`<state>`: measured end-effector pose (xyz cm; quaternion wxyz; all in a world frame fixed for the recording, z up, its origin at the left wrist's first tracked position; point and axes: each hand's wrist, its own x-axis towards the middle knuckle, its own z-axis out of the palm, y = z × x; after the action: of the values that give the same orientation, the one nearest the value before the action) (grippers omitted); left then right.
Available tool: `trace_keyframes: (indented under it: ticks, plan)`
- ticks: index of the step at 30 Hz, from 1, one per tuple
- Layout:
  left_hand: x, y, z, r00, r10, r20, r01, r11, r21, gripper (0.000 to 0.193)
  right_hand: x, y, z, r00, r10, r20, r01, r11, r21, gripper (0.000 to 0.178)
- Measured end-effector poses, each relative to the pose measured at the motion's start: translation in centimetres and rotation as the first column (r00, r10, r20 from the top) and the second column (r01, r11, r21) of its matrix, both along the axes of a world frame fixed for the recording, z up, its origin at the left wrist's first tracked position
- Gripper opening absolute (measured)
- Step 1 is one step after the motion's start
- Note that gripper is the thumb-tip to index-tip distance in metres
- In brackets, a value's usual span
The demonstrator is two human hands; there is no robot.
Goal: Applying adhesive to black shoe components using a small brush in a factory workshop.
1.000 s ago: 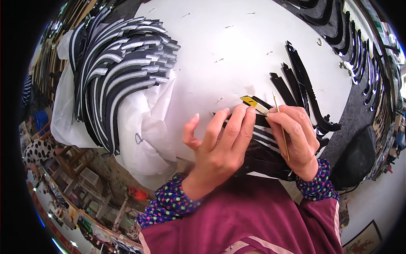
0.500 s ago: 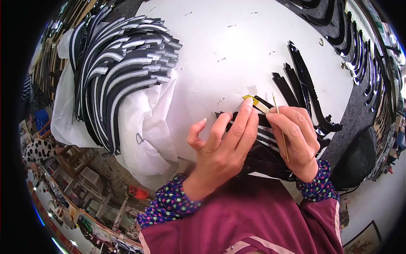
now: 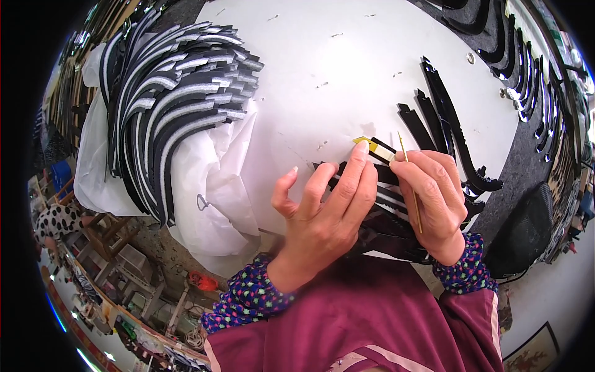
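Note:
A narrow black strip [image 3: 383,144] with a yellow tip [image 3: 361,141] and a whitish band [image 3: 383,154] lies between my hands, over the near right of the white table. My left hand [image 3: 328,214] presses a fingertip on the yellow part; its outer fingers are spread and its thumb is hidden below. Pinched fingers of my right hand [image 3: 434,195] meet the whitish band's end. They also hold a thin brass-coloured stick [image 3: 404,149], which points up and away. Dark strips [image 3: 385,175], some with grey lines, lie under both hands, partly covered.
On the left, a big pile of curved black-and-grey strips [image 3: 164,130] rests on white plastic sheeting [image 3: 214,186]. Several black pieces [image 3: 440,105] fan out at the right of the white table [image 3: 310,56]. Curved black parts [image 3: 524,74] line the far right, above a black mesh chair back [image 3: 524,232].
Both hands keep nearly the same pose. My left fingertip has shifted very slightly left on the yellow part, and the view has moved a little.

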<state>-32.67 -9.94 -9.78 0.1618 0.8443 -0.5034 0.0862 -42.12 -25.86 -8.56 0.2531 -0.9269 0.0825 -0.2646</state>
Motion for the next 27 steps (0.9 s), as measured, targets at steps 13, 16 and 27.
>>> trace_keyframes:
  ticks: [13,16,27]
  plan:
    - [-0.01,-0.04,0.07,1.0,0.012,-0.021,-0.012,1.0,-0.001,0.027,0.12,0.28,0.32,0.999,-0.035,-0.022,0.035,0.999,0.008,0.031]
    - [0.05,-0.11,0.11,0.999,0.019,-0.029,-0.019,1.0,-0.001,0.027,0.09,0.27,0.34,0.999,-0.033,-0.028,0.033,0.999,0.01,0.031]
    - [0.09,-0.27,0.04,1.0,0.021,-0.011,-0.021,1.0,-0.004,0.026,0.08,0.01,-0.06,1.0,-0.02,0.001,0.02,1.0,0.005,0.034]
